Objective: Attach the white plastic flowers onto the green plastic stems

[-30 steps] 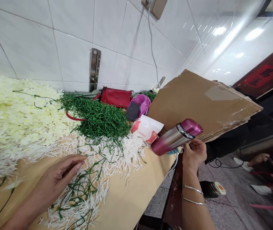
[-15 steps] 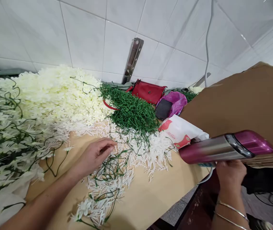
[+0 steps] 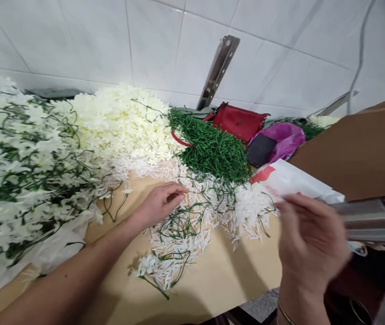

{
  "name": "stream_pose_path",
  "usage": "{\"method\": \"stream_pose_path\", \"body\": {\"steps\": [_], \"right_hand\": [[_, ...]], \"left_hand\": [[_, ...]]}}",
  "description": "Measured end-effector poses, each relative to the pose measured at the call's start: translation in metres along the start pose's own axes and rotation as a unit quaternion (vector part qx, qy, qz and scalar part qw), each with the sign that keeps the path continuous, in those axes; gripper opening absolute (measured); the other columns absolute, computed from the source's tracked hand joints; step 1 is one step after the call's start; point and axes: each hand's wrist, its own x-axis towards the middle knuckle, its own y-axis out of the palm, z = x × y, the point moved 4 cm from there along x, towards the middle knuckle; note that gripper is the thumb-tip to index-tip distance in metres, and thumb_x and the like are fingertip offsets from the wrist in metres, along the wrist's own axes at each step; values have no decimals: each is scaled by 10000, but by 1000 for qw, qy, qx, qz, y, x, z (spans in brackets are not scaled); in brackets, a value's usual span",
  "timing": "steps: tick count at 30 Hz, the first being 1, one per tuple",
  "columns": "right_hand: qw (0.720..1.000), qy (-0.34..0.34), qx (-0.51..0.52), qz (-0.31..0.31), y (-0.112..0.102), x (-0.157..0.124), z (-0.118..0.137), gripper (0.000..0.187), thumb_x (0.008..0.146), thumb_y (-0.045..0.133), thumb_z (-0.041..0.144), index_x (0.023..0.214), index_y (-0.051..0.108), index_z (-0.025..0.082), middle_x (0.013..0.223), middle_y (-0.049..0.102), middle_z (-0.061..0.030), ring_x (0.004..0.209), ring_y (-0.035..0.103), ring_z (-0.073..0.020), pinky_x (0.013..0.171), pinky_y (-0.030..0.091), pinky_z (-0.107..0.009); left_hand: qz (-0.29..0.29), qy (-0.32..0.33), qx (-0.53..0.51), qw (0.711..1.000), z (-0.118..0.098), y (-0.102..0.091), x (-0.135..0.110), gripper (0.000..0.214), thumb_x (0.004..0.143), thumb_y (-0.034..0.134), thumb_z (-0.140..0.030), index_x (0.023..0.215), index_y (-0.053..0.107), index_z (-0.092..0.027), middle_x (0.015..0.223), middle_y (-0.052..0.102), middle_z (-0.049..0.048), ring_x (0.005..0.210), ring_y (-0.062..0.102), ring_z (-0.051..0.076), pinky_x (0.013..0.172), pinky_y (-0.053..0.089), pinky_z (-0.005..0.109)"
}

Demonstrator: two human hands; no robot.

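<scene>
My left hand (image 3: 163, 205) is over the table, thumb and fingertips drawn close together at the edge of a heap of thin white plastic flower pieces (image 3: 249, 210). Anything in that pinch is too small to make out. Raised on the right, my right hand (image 3: 310, 243) is somewhat blurred, thumb and forefinger tips together; what they hold, if anything, does not show. Green plastic stems (image 3: 217, 151) are piled beyond the hands. Below my left hand lie loose green stems (image 3: 179, 223) and a white artificial flower (image 3: 147, 264).
Finished-looking white flowers with stems (image 3: 26, 180) heap at left, beside a pile of cream petals (image 3: 125, 122). Behind are a red purse (image 3: 240, 122), a dark phone-like object (image 3: 262, 150) and a purple bag (image 3: 289, 137). A steel bottle (image 3: 364, 221) and a cardboard box (image 3: 358, 149) stand right.
My right hand has moved up and left, away from beside the bottle to in front of it. My left hand keeps its pinch by the heap. The view has turned left.
</scene>
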Motion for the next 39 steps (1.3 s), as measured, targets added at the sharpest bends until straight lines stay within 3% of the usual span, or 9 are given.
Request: {"method": "stream_pose_path", "body": {"steps": [2,4,8,12,17,22,28,33,39], "right_hand": [[982,-54,25,177,41,10,27,156,956,641,248,1104,689,243,996,716,-65,896,683,-215,855,529,-401],[944,-110,41,308,73,19,47,114,975,623,230,1045,710,254,989,753,-45,894,703,-201,834,511,-372],[909,-132,45,393,120,27,61,128,975,602,161,972,705,237,926,768,-13,852,706,-185,801,459,-348],[910,-103,48,399,151,14,52,123,963,615,129,944,693,223,914,760,-6,820,686,-177,793,422,-333],[934,-87,-1,346,159,6,29,132,973,602,115,970,704,200,953,760,-34,869,682,-195,806,387,-339],[952,-81,0,296,151,13,22,102,991,614,184,1003,714,189,934,752,-40,852,661,-195,804,380,-343],[897,-134,-29,419,160,-3,36,80,933,722,269,981,712,206,978,729,-53,943,592,-240,835,374,-375],[895,-119,1,431,159,-6,40,70,944,708,237,879,697,216,917,711,-26,931,574,-210,839,372,-362],[894,-137,31,427,155,-5,46,103,964,685,290,922,705,199,929,718,-24,921,578,-196,838,387,-348]], "left_hand": [[-20,-2,-3,1000,-1,-2,-1,193,981,558,-269,1062,721,-205,1001,741,59,830,669,159,737,532,289],[-50,4,-11,999,0,-5,-1,177,984,569,-257,1067,721,-218,1021,747,55,858,677,160,749,540,293],[-129,30,-10,991,2,-12,-2,169,987,577,-242,1068,724,-221,1004,753,43,919,692,169,811,548,313],[-221,16,-20,975,10,-22,-2,185,988,585,-275,1079,728,-202,1033,739,56,927,700,167,805,555,296],[-282,-46,-48,957,24,-28,-3,210,964,626,-316,1111,717,-197,1092,717,68,993,689,181,857,549,302],[-243,-62,-40,967,27,-26,0,222,957,631,-339,1097,718,-192,1065,717,67,958,686,184,872,544,318],[-198,-44,20,979,23,-25,2,216,974,592,-323,1087,718,-190,1090,706,69,1020,679,188,937,525,320],[-174,-43,46,983,23,-21,3,249,966,596,-360,1122,715,-208,1166,713,74,1021,697,198,912,554,323],[-125,5,114,986,16,-15,4,258,963,570,-357,1119,741,-244,1163,764,51,1085,703,220,988,553,370]]}}
